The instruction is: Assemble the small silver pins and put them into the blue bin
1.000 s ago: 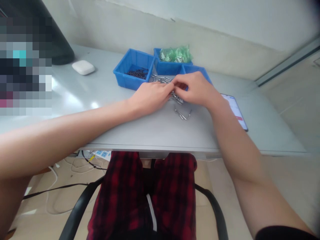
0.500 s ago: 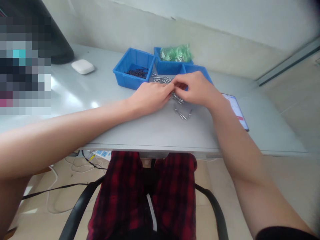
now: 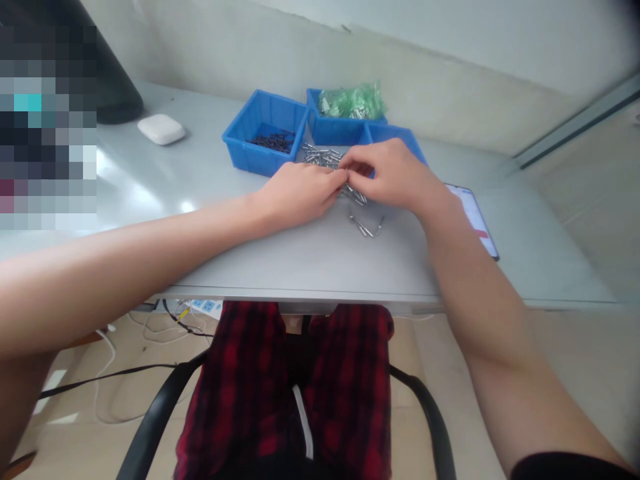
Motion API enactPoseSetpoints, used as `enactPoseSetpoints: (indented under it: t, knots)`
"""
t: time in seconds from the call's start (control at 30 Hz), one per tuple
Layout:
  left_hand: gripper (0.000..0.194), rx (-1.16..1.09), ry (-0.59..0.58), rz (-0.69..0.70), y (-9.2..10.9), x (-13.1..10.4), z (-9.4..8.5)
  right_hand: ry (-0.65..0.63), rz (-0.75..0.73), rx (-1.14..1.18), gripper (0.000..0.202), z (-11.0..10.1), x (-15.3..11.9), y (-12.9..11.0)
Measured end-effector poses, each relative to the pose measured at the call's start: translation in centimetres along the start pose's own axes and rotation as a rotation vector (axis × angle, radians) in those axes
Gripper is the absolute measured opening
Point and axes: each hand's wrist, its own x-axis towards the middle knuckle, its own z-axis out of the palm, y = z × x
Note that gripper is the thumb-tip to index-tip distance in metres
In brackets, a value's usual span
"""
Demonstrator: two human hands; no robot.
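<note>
where fingertips meet, small silvery pins

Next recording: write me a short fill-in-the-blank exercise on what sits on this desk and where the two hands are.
1. The left hand and right hand meet fingertip to fingertip over a loose pile of small silver metal pins on the grey ____.
2. The plastic bin holding dark screws is coloured ____.
3. The bin behind it holds a heap of small ____ plastic parts.
4. The flat phone with a lit screen lies beside the ____ forearm.

Missing words: desk; blue; green; right
</note>
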Motion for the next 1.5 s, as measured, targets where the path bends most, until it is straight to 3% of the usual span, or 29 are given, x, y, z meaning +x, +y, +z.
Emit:
enactPoseSetpoints:
  t: [0.27, 0.73, 1.5]
  knots:
    - [0.038, -0.005, 0.035, 0.028, -0.3, -0.1, 0.2, 0.0, -0.006, 0.004, 0.017, 0.1, 0.0, -0.1]
    - [0.041, 0.0, -0.007, 0.039, -0.1, -0.1, -0.1, -0.09, 0.074, -0.014, 0.029, -0.8, -0.1, -1.9]
    - [0.039, -0.001, 0.007, 0.062, -0.2, -0.2, 0.2, -0.127, 0.125, -0.028, 0.033, -1.0, -0.1, -2.3]
